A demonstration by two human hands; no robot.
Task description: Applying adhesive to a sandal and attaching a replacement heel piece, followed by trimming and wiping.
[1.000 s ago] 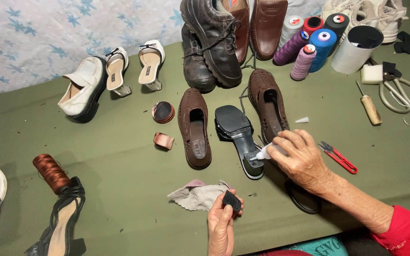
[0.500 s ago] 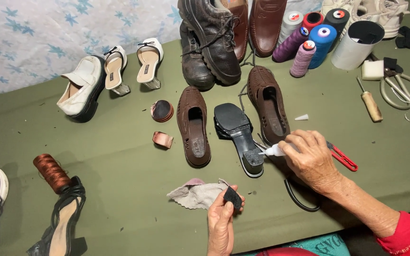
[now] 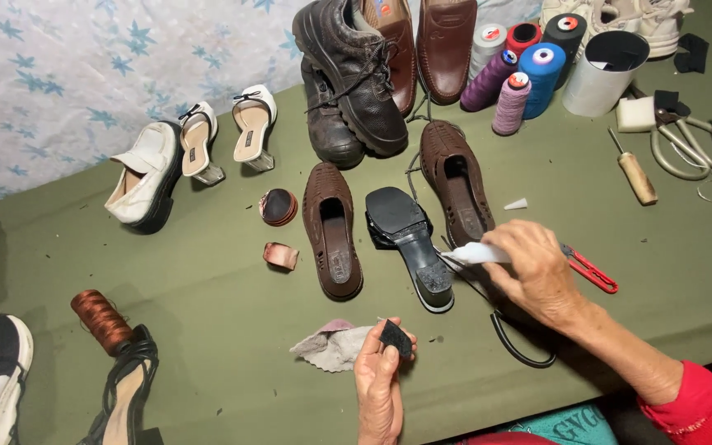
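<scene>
Fingers of the left hand point(image 3: 379, 381) pinch a small dark heel patch point(image 3: 395, 337), held up just above the green worktop point(image 3: 208, 313). Just beside that hand, on its thumb side, lies a crumpled grey rag point(image 3: 331, 346). The right hand point(image 3: 537, 272) is closed around a small white tube point(image 3: 475, 253), its tip pointing towards the black heeled sandal point(image 3: 409, 243), which lies sole-up just ahead of the tube, heel end nearest the person. A thin black strap point(image 3: 514, 344) loops out from under the right wrist. Red-handled snips point(image 3: 591, 270) lie just beyond the right hand's knuckles. Past the sandal, on either side of it, rest two brown woven shoes point(image 3: 331, 231), one of them close in front of the right hand. Farther from both hands stand black leather shoes point(image 3: 352, 74), brown dress shoes point(image 3: 442, 45) and several thread cones point(image 3: 521, 74). Well off to the left hand's outer side sit white heeled sandals point(image 3: 224, 132) and a spool of copper-coloured thread point(image 3: 100, 320).
</scene>
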